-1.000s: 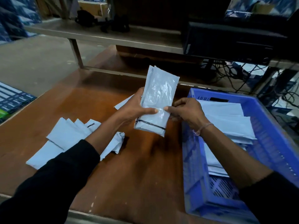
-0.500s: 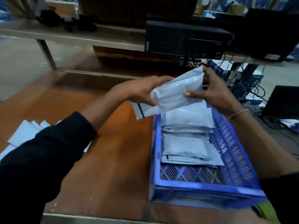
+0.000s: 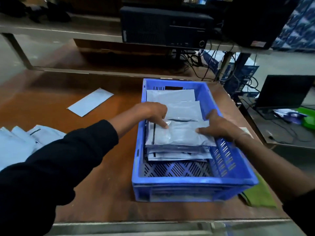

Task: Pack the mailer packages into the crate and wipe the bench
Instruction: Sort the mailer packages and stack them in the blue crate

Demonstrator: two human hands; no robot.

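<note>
We reach both arms forward, black sleeves on. Our left hand (image 3: 151,112) points fingers down, index tip pressing. Our right hand (image 3: 217,126) lies flat, fingers extended leftward, thin band at wrist.

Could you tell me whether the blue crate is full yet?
Not full: the mailer stack lies low in the blue crate, with bare lattice floor showing.
</note>
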